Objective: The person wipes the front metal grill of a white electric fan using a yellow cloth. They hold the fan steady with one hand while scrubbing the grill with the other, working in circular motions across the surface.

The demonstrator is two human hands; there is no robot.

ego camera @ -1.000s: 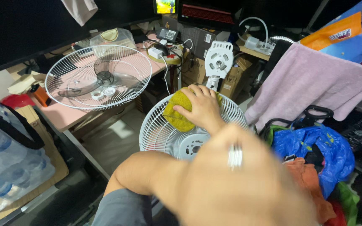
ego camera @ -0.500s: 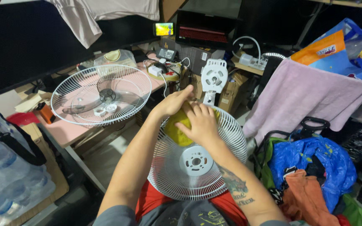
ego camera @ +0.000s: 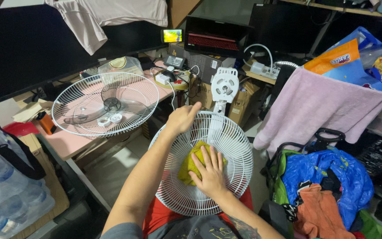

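A round white wire fan grille [ego camera: 235, 146] rests tilted on my lap. My left hand [ego camera: 181, 118] grips its upper left rim. My right hand [ego camera: 209, 174] lies flat, fingers spread, on a yellow-green cloth [ego camera: 190, 164] and presses it against the middle of the grille. The cloth hides the grille's hub.
A second fan grille with a clear blade [ego camera: 105, 105] lies on the pink table [ego camera: 74, 140] at left. The white fan motor stand [ego camera: 224, 87] rises behind. A pink towel [ego camera: 319, 106], blue bag [ego camera: 332, 170] and orange cloth [ego camera: 317, 212] crowd the right. A bottle pack [ego camera: 5, 186] sits left.
My right hand has slid the cloth from the grille's top edge down to its middle. My left hand has shifted onto the upper left rim.
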